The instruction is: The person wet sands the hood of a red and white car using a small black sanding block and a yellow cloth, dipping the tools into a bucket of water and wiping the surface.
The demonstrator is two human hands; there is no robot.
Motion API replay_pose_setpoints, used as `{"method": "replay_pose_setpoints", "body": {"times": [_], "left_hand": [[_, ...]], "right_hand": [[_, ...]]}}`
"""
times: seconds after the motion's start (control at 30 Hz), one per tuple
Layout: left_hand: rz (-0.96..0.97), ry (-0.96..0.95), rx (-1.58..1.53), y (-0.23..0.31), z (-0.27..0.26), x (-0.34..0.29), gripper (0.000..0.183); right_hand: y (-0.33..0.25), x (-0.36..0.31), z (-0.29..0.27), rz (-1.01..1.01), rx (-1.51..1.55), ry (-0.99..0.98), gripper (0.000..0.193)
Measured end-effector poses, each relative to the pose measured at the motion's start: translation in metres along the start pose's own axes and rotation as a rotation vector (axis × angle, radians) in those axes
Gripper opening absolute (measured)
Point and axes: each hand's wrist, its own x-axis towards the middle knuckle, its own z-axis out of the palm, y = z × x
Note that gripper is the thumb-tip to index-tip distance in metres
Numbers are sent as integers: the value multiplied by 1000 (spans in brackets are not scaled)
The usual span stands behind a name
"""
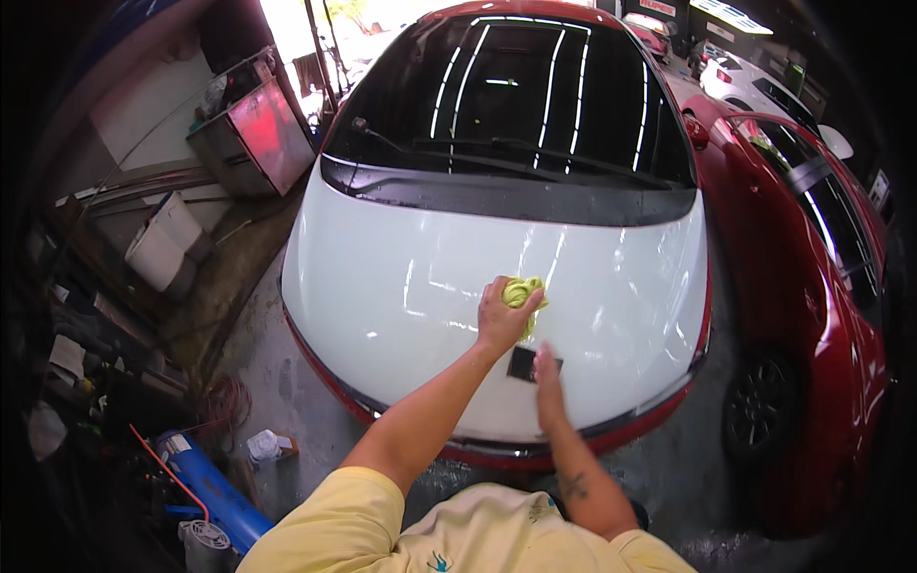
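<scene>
Over the glossy white car hood [382,258], my left hand [499,317] curls tight round a crumpled yellow-green cloth [522,293], likely bunched to fill the palm; right hand [549,390] blurred by a flat black square [522,364], can't tell its grip.

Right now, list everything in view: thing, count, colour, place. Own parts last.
Cloth: 1, yellow-green, in left hand
Square piece: 1, black, at right hand; grip unclear
Hood: 1, white, centre
Windshield: 1, dark, above hood
Wipers: 2, black, windshield base
Red car: 1, red, right
White car: 1, white, upper right
Ceiling light: 1, white, top right
Cabinet: 1, grey with red sheen, upper left
Tub: 1, white, left
Cylinder: 1, blue, lower left
Left-edge clutter: too dark to count
Shirt: 1, pale yellow, bottom
Left hand: 1, bare, over hood
Right hand: 1, bare, blurred, over hood
</scene>
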Motion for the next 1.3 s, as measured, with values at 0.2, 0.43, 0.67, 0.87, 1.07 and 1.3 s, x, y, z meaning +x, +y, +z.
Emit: {"method": "replay_pose_setpoints", "body": {"times": [0.2,0.43,0.67,0.87,1.07,1.3], "left_hand": [[115,-163,21,22,-5,-144,54],[260,-279,364,-58,-54,-235,48],[449,-381,766,-70,-9,-163,73],[447,-571,862,-114,-5,-171,82],[565,-665,921,-160,-61,-231,82],[577,-641,981,-56,86,6,104]], "right_hand": [[-138,-77,41,38,726,-69,62],[-181,-41,-5,-136,-192,16,28],[-249,27,114,-506,-1629,-339,41],[-227,86,26,-515,-1454,-198,51],[-164,84,-182,-760,-1569,463,47],[-147,73,-191,-848,-1469,474,53]]}}
